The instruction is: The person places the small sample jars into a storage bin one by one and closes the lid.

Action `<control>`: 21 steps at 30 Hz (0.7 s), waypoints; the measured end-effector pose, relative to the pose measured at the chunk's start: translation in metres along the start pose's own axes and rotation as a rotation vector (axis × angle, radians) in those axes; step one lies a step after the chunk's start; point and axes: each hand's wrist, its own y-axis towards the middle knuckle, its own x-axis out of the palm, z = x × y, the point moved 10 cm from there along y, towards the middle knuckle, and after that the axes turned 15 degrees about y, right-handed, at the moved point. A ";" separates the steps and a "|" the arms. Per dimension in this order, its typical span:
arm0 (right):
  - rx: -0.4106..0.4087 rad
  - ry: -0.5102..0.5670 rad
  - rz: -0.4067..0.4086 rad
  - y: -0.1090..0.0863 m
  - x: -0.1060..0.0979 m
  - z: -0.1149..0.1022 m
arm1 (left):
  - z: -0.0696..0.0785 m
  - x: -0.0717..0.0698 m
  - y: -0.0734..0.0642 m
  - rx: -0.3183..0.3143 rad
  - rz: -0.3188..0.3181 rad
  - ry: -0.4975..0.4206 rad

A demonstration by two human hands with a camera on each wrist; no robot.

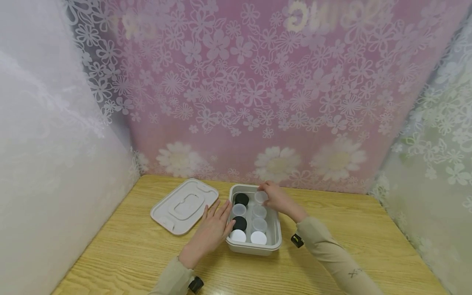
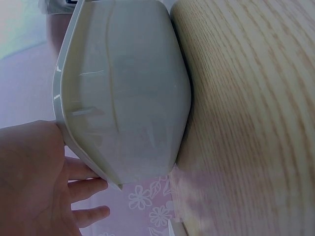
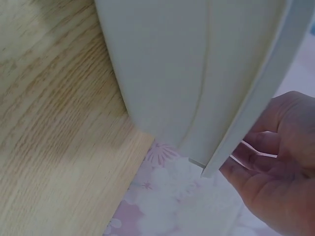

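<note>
A pale grey plastic box [image 1: 277, 241] without its cover stands on the table, holding two rows of small round containers. The left row has a black top [image 1: 241, 199], a translucent one, another black one and a white one [image 1: 237, 236]. Translucent tops [image 1: 259, 225] fill most of the right row, with a white one [image 1: 258, 238] nearest. My left hand [image 1: 211, 232] rests at the box's left rim, fingers extended. At the far right corner, the fingers of my right hand [image 1: 278, 199] pinch a translucent round container [image 1: 261, 198]. The box wall hides that grip in the right wrist view.
The box's pale lid [image 1: 177, 219] lies flat on the wooden table [image 1: 129, 250], left of the box. Floral curtains [image 1: 236, 102] hang behind the table and along both sides.
</note>
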 end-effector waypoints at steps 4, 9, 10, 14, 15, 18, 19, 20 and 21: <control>-0.031 -0.038 0.015 -0.001 0.000 -0.004 | 0.000 -0.001 0.000 -0.004 -0.003 -0.003; -0.037 -0.069 -0.008 -0.003 0.004 -0.006 | -0.001 -0.002 0.000 -0.008 -0.002 -0.008; -0.032 -0.072 -0.016 -0.003 0.005 -0.006 | 0.000 -0.003 0.000 -0.008 -0.001 -0.008; -0.009 -0.065 -0.030 -0.004 0.006 -0.008 | 0.000 -0.003 -0.001 -0.004 -0.001 -0.010; -0.010 -0.067 -0.028 -0.004 0.006 -0.008 | 0.000 -0.003 -0.001 -0.003 0.000 -0.010; -0.014 -0.076 -0.022 -0.005 0.006 -0.010 | 0.000 -0.002 -0.001 -0.002 -0.005 -0.009; -0.016 -0.083 -0.021 -0.005 0.005 -0.010 | 0.000 -0.002 -0.001 -0.002 -0.007 -0.009; -0.016 -0.084 -0.019 -0.005 0.005 -0.010 | 0.000 -0.002 -0.001 -0.003 -0.009 -0.010; -0.020 -0.091 -0.016 -0.005 0.005 -0.011 | 0.000 -0.002 -0.001 -0.003 -0.012 -0.010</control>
